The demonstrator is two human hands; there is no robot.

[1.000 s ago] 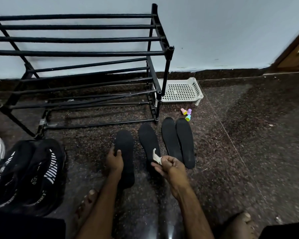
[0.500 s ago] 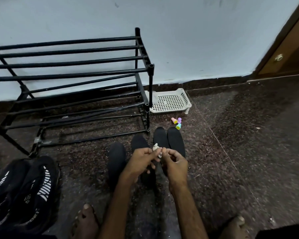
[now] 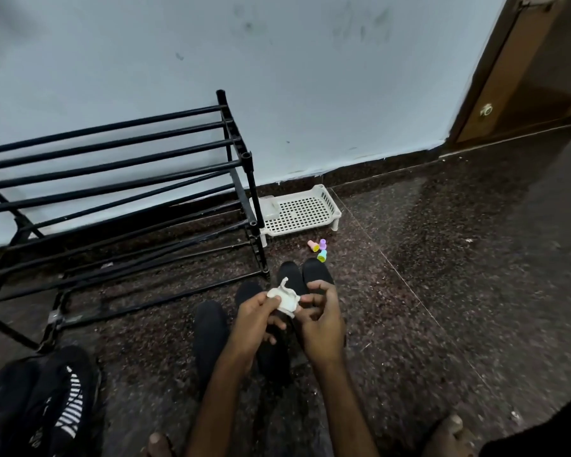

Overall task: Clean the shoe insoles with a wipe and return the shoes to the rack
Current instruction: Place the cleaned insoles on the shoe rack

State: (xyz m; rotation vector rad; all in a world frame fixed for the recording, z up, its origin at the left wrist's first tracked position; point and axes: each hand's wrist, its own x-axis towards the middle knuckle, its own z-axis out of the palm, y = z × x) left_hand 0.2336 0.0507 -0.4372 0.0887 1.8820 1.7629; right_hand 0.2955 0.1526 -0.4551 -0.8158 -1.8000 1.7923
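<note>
Several black insoles [image 3: 210,328] lie side by side on the dark floor in front of me, partly hidden by my arms. A crumpled white wipe [image 3: 285,300] is held above them between both hands. My left hand [image 3: 256,316] pinches its left side and my right hand [image 3: 320,319] pinches its right side. Black shoes with white stripes [image 3: 56,400] sit at the lower left. The black bar shoe rack [image 3: 129,192] stands against the wall at the left with nothing on its shelves.
A white perforated plastic tray [image 3: 302,212] sits by the wall right of the rack. Three small coloured caps [image 3: 318,249] lie near it. A wooden door [image 3: 541,70] is at the far right. My bare toes [image 3: 452,430] show at the bottom edge.
My left hand left the insole and came up to join the right hand on the wipe. The view tilted up, showing more wall.
</note>
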